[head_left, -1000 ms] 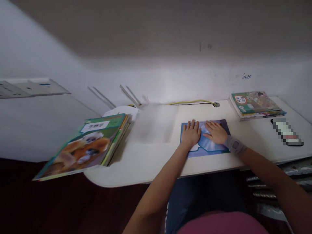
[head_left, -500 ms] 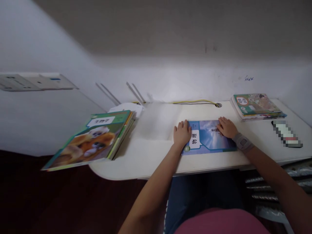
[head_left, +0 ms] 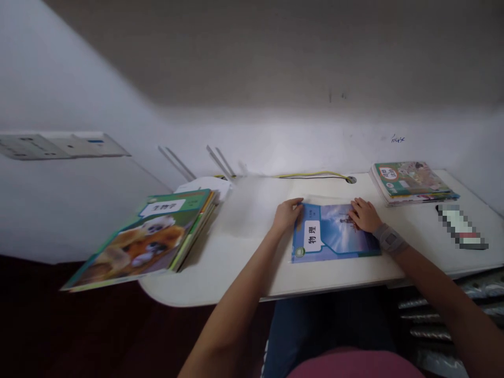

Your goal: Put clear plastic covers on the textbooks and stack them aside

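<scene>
A blue physics textbook (head_left: 338, 231) lies on the white desk in front of me, its cover turned sideways. My left hand (head_left: 288, 214) is at its upper left corner, thumb and fingers closed on the edge; exactly what is pinched there is partly hidden. A pale, see-through strip, perhaps a clear cover, shows along the book's far edge. Flat on the right part of the cover rests my right hand (head_left: 365, 215), fingers spread, with a grey band on the wrist.
At the left, a stack of textbooks (head_left: 153, 231) juts past the desk (head_left: 220, 278). Another stack of books (head_left: 413, 181) stands at the back right, with a phone (head_left: 460, 226) in front. Behind the left stack is a white router (head_left: 205, 184); a yellow cable (head_left: 311, 174) runs along the wall.
My left hand has gone from lying flat on the cover's left part to gripping its upper left corner. The right hand stays on the book. The whole view has shifted slightly.
</scene>
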